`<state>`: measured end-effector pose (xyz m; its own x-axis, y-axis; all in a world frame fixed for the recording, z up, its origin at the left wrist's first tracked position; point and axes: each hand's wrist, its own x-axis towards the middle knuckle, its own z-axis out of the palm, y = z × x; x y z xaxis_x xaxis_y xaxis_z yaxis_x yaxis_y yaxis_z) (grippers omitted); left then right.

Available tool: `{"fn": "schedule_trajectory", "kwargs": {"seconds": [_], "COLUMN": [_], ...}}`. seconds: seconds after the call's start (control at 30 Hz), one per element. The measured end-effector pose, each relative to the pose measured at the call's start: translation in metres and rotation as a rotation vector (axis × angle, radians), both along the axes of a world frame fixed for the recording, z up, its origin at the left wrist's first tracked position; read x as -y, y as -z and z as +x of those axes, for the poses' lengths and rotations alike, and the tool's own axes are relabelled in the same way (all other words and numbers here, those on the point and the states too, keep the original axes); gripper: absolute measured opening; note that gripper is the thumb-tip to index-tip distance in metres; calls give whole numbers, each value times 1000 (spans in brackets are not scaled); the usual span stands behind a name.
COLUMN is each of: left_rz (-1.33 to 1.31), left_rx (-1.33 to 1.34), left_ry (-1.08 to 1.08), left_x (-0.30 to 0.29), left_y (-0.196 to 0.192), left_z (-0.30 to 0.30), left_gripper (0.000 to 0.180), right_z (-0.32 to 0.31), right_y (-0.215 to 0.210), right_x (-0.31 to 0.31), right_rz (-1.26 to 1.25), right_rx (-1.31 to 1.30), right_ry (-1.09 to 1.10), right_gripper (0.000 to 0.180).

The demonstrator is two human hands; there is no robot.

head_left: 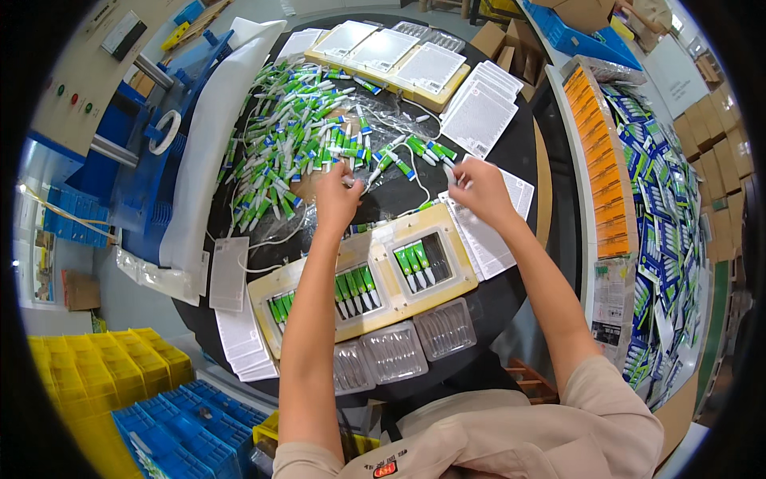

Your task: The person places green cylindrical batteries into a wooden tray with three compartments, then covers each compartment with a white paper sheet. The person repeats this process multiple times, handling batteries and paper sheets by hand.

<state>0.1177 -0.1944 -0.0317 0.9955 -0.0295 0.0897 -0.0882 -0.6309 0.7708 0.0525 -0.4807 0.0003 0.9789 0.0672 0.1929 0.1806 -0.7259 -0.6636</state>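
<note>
Picking up green-and-white plastic tubes (275,136), seemingly; heaped toward round black counter's (495,299) far-left edge | left hand (337,195) pinches white tip (348,181); right hand's (481,190) grip unclear (fingers hide it) | next likely needs aligning over yellow-framed tray (466,267), near edge

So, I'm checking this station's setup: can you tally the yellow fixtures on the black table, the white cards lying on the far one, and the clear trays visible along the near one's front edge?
Yellow fixtures, near and far: 2
White cards on the far fixture: 3
Clear trays visible along the near fixture: 3
Total: 8
</note>
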Motion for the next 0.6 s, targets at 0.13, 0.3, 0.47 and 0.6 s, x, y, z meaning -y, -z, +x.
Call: {"fn": "schedule_trajectory", "kwargs": {"seconds": [0.13,0.3,0.47,0.6], "left_rz": [-431,67,334,478], "left_rx": [-36,301,623,619], "left_ry": [-5,-18,172,215], "left_x": [10,37,72,104], "left_y": [-21,-32,-23,-4], "left_z": [-87,-177,-202,-197], "left_gripper": [28,27,21,19], "right_z": [-93,-119,-104,-67], "right_y": [13,43,38,24], "right_x": [-10,-26,-22,16], "right_rz": [0,-254,-66,-37], "right_rx": [389,466,452,352], "right_ry": [-360,-482,-306,-48], "right_gripper": [25,28,26,20]}}
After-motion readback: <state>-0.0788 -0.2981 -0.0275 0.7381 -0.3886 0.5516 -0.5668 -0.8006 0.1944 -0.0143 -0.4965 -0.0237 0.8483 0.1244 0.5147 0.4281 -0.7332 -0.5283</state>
